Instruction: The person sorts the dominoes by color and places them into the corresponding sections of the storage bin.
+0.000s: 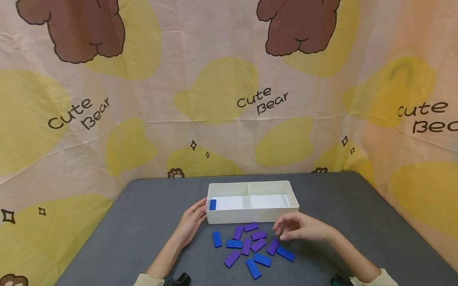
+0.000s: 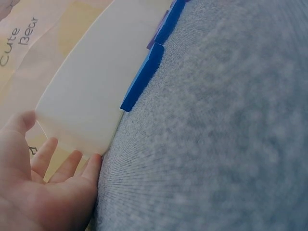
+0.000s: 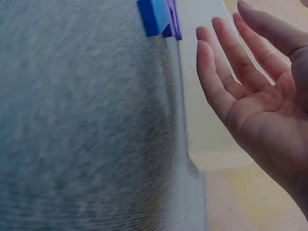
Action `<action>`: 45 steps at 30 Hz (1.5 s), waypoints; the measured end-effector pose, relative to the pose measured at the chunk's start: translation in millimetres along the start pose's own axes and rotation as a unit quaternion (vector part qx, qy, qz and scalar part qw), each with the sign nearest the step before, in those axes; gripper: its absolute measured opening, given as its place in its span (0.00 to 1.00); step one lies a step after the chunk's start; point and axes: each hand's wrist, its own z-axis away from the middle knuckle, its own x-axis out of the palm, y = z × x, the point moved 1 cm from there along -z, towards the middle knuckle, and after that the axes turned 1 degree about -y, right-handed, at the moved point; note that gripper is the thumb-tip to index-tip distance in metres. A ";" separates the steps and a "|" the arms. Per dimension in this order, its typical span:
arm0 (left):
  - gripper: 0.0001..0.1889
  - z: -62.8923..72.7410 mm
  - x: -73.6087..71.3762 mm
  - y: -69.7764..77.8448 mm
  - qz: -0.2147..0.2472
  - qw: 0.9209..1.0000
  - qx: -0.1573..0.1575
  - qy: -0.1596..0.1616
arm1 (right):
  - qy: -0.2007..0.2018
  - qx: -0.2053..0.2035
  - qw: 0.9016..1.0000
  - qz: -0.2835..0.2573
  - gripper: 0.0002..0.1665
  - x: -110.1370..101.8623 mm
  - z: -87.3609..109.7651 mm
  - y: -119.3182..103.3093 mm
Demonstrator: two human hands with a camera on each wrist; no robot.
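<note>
A pale cloth with yellow blobs and brown bears (image 1: 302, 28) hangs behind a dark grey tabletop (image 1: 154, 210). On the far left, the left arm comes up in a cream sleeve (image 1: 148, 280), with a black band (image 1: 179, 279) at the wrist. The left hand (image 1: 191, 222) is flat against the left end of a long white plastic box (image 1: 229, 217). Its fingers are loose and nearly straight, touching the box but not squeezing it.

The box has two parts with a thin wall between them. In the left part, one small blue oblong block (image 1: 213, 205) sits just beside the left end.

In front of the box, more blocks are spread on the tabletop. First comes a blue oblong block (image 1: 217, 239), a bit away from the others. Next are a purple oblong block (image 1: 232, 258) lower down and a blue one (image 1: 234, 244) above it. In the middle there is a loose bunch of five purple blocks (image 1: 246, 246), with two blue blocks (image 1: 262, 259) nearer the person. Farther right, a purple block (image 1: 273, 246) lies very close to a slanted blue block (image 1: 285, 254).

The right hand (image 1: 304, 227) is above the tabletop by the box's front right corner. Its fingers are softly bent and free. Last comes the right cream sleeve (image 1: 379, 278).
</note>
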 end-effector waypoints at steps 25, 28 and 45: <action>0.31 0.9 -0.8 0.3 -0.002 1.000 -0.001 0.003 | -0.098 0.075 0.992 -0.018 0.28 -1.3 11.2 20.6; 0.31 0.9 -0.4 0.6 -0.004 1.000 -0.004 0.003 | -0.104 0.076 0.992 -0.011 0.29 -1.8 12.1 20.5; 0.31 0.5 0.3 1.0 -0.007 1.000 -0.006 0.002 | -0.094 0.088 0.992 0.000 0.33 0.2 11.3 20.1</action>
